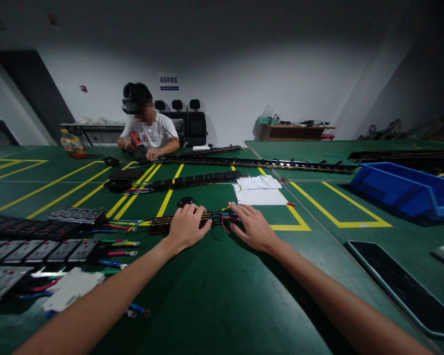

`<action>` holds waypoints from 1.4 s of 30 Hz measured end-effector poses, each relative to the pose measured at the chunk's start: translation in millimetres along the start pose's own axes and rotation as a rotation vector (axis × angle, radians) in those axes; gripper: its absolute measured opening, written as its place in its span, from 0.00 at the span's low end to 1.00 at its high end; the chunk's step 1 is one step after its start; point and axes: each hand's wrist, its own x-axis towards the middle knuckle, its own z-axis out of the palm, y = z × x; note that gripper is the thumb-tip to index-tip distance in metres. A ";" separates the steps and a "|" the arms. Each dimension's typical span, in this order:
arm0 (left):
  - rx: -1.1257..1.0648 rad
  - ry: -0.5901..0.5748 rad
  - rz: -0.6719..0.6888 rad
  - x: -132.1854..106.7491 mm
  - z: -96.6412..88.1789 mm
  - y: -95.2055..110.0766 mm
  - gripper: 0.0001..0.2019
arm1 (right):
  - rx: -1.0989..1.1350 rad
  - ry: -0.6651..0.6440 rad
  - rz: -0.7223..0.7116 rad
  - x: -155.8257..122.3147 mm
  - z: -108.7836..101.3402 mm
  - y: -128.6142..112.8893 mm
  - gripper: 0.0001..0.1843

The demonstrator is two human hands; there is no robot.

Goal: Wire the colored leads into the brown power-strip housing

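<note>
My left hand [187, 226] rests curled over a short black socket strip [163, 224] that lies on the green table. Its fingers press on the strip's right end. My right hand [252, 227] lies just right of it, fingers stretched toward a bundle of red, blue and yellow wires [225, 218] coming out of that strip. A small black round part [185, 201] sits just behind my left hand.
Grey socket modules [40, 249] and loose coloured wires [118, 244] lie at the left. White papers [259, 190] lie behind my right hand. A blue bin [407, 190] stands at the right, a dark panel [399, 286] nearer. Across the table a person [148, 129] holds a red tool beside long black strips [259, 162].
</note>
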 end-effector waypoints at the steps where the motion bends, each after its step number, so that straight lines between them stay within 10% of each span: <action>1: 0.006 -0.001 -0.002 0.0 -0.1 0.2 0.17 | -0.002 -0.019 -0.001 0.2 0.0 -0.1 0.35; 13: 0.022 0.001 -0.001 -0.5 0.0 0.4 0.17 | -0.006 -0.078 0.014 0.5 -1.0 -1.0 0.36; 24: -0.013 -0.013 -0.008 0.1 -1.1 0.4 0.17 | -0.058 0.322 0.092 -3.3 1.4 2.6 0.13; 42: 0.000 0.012 0.005 -0.6 2.2 -1.3 0.16 | 0.096 -0.020 -0.017 -0.4 -4.2 -2.0 0.30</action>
